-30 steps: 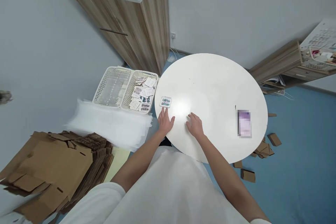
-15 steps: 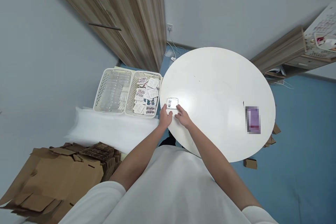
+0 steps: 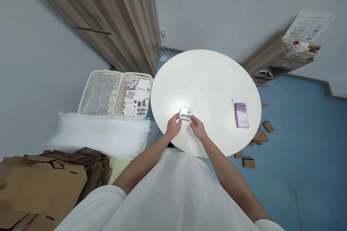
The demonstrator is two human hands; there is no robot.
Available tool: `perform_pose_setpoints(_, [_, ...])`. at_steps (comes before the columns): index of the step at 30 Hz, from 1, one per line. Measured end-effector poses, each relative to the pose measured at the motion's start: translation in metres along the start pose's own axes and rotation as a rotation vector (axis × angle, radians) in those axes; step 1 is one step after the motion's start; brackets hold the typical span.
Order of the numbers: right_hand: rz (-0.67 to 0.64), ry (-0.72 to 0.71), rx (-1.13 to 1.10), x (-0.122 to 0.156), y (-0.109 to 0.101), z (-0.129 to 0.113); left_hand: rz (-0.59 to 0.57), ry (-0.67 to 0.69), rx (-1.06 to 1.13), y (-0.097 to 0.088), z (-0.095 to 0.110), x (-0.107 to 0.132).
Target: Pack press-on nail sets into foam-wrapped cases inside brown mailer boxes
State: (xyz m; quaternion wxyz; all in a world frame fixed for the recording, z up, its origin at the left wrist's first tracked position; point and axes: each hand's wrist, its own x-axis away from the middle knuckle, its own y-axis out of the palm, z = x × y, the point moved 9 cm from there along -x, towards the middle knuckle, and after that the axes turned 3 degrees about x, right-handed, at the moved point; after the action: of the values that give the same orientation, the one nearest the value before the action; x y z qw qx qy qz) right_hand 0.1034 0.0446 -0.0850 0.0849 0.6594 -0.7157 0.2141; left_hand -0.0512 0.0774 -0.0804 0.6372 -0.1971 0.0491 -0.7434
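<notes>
A small clear plastic box (image 3: 185, 113) with coloured pieces inside sits near the front of the round white table (image 3: 211, 79). My left hand (image 3: 173, 127) grips its left side with curled fingers. My right hand (image 3: 197, 128) pinches its right side. Both hands hold the box just at the table surface.
Two white baskets stand to the left, one with clear plastic trays (image 3: 99, 92), one with small printed cards (image 3: 137, 97). White foam sheets (image 3: 100, 133) and flat cardboard boxes (image 3: 46, 177) lie at the lower left. A purple packet (image 3: 241, 114) lies on the table's right. Cardboard scraps (image 3: 257, 140) litter the blue floor.
The box has moved from the table's left edge toward me and to the right. Both hands have closed on it, where a second ago they lay flat beside it.
</notes>
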Motion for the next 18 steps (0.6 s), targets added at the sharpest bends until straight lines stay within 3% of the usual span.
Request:
perform_pose_setpoints(4, [0.052,0.007,0.041,0.023,-0.049,0.016,-0.087,-0.001,-0.023,0.042,0.008,0.024])
perform_pose_setpoints(8, [0.054,-0.032,0.156,0.042,-0.080,0.031,-0.145,0.013,-0.074,0.076,0.010,0.045])
perform_pose_setpoints(12, [0.035,-0.113,0.274,0.051,-0.093,0.042,-0.159,0.062,-0.126,0.099,0.014,0.060])
perform_pose_setpoints(18, [-0.030,-0.174,0.393,0.053,-0.095,0.053,-0.158,0.072,-0.265,0.114,0.018,0.069])
